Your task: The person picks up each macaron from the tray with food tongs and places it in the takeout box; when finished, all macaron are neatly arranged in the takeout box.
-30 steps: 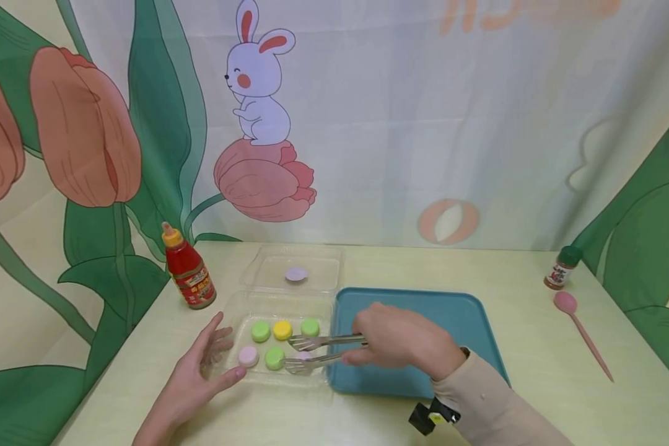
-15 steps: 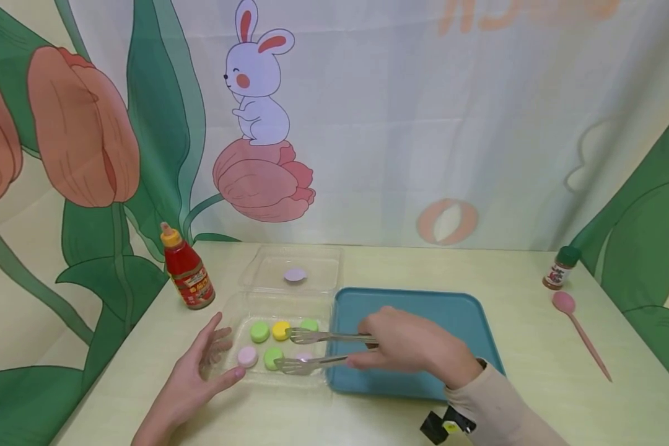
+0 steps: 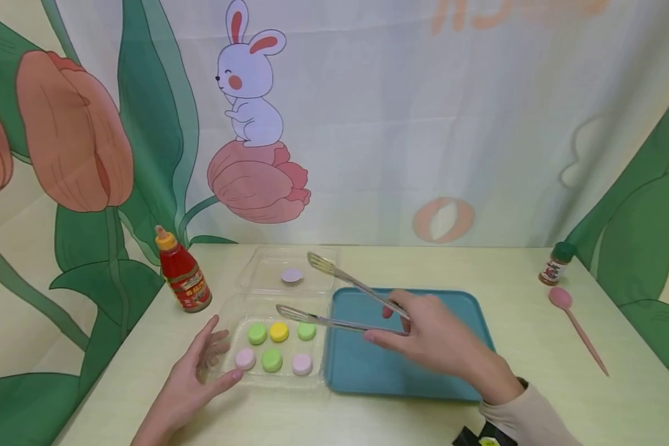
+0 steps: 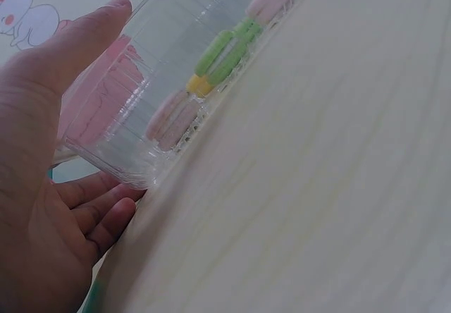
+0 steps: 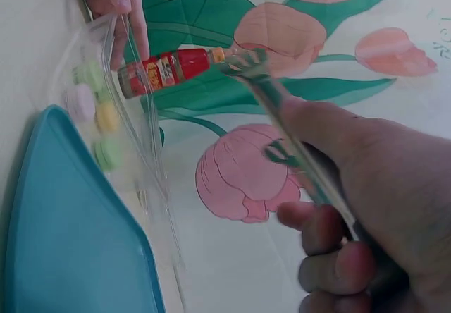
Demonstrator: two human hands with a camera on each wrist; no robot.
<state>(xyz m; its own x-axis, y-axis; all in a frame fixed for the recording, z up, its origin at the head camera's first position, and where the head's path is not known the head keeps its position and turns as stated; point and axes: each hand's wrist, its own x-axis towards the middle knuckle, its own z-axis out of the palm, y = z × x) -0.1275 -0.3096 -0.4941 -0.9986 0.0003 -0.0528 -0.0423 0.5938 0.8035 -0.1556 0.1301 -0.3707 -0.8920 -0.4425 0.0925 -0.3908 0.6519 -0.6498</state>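
Observation:
My right hand (image 3: 432,337) grips metal food tongs (image 3: 362,291) above the blue tray, their two prongs spread apart with nothing between them. In the right wrist view the tongs (image 5: 275,108) look blurred. To their left lies an opened clear plastic box (image 3: 290,382) holding green, yellow and lilac macarons, such as this yellow macaron (image 3: 279,331) and this lilac macaron (image 3: 302,364). My left hand (image 3: 192,371) rests at the box's left end, fingers relaxed and spread. In the left wrist view its thumb lies along the box wall (image 4: 113,165).
The blue tray (image 3: 390,365) stands right of the box. A flat lilac round piece (image 3: 292,275) lies in the box's lid (image 3: 256,272). A red sauce bottle (image 3: 185,272) stands at back left. Far right are a green-capped jar (image 3: 556,263) and a pink spoon (image 3: 577,331).
The right hand has drawn the tongs up and back to the right, off the macarons, and their prongs have spread wider. The left hand has stayed at the box.

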